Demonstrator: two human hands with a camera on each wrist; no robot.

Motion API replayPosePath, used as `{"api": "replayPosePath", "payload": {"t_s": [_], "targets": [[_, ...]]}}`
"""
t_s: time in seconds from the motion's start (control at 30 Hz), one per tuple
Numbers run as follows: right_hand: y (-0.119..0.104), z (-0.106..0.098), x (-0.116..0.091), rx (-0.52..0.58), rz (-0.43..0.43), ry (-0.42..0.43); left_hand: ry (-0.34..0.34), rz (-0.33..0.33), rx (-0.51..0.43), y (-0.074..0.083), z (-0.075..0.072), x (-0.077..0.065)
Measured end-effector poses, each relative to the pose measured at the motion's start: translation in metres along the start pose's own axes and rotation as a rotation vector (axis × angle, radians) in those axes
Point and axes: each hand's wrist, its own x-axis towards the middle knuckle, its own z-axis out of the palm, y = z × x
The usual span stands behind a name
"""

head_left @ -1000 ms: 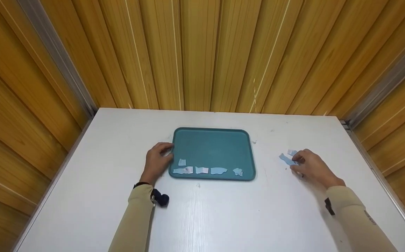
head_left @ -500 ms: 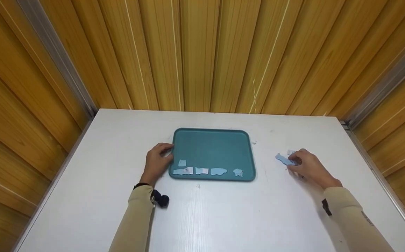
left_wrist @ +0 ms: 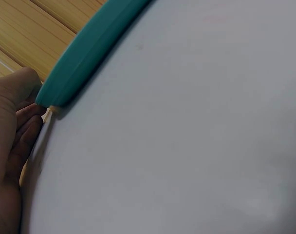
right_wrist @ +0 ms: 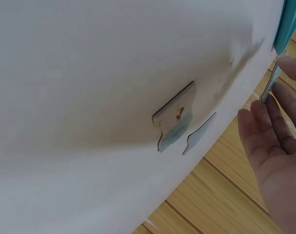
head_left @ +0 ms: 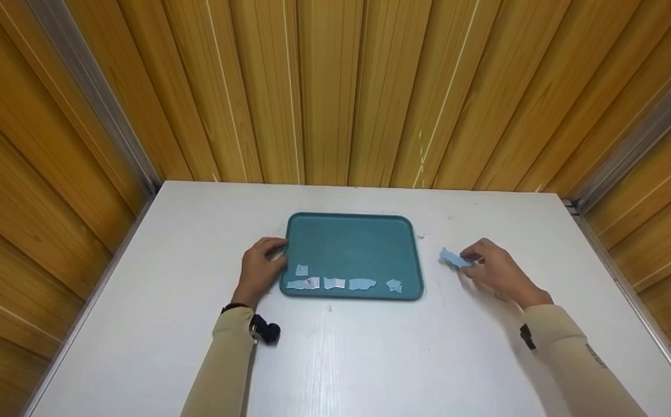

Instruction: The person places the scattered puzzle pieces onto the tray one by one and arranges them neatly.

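Observation:
My right hand (head_left: 498, 269) pinches a light blue, wavy-edged puzzle piece (head_left: 454, 258) between thumb and fingers, to the right of a teal tray (head_left: 347, 237). In the right wrist view this piece (right_wrist: 271, 80) is seen nearly edge-on. My left hand (head_left: 259, 269) holds the tray's left rim, thumb and fingers at its edge; the left wrist view shows the rim (left_wrist: 84, 58) between them. Along the tray's near edge lie several pieces, among them a long one (head_left: 303, 283), a wavy blue one (head_left: 363, 284) and a jagged one (head_left: 394, 285). A small piece (head_left: 302, 270) lies above the row.
Two more pieces lie on the white table under my right hand, a pink-and-blue one (right_wrist: 175, 117) and a thin blue one (right_wrist: 199, 134); the hand hides them in the head view. Wood-patterned panels (head_left: 329, 92) enclose the table (head_left: 370, 359) behind and at both sides.
My right hand has moved left toward the tray, carrying the blue puzzle piece away from the others on the table. The left hand and the tray have stayed in place.

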Motion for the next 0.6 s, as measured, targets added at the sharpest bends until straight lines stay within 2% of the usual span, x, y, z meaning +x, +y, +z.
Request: {"api": "replayPosePath", "payload": {"t_s": [0.23,0.6], "targets": [[-0.015,0.007,0.008,0.031,-0.098,0.008,0.001,0.038,0.023,0.001,-0.001,-0.001],[-0.043,0.021,0.024,-0.002,-0.145,-0.03,0.0,0.03,0.034,0.001,-0.002,-0.001]]}}
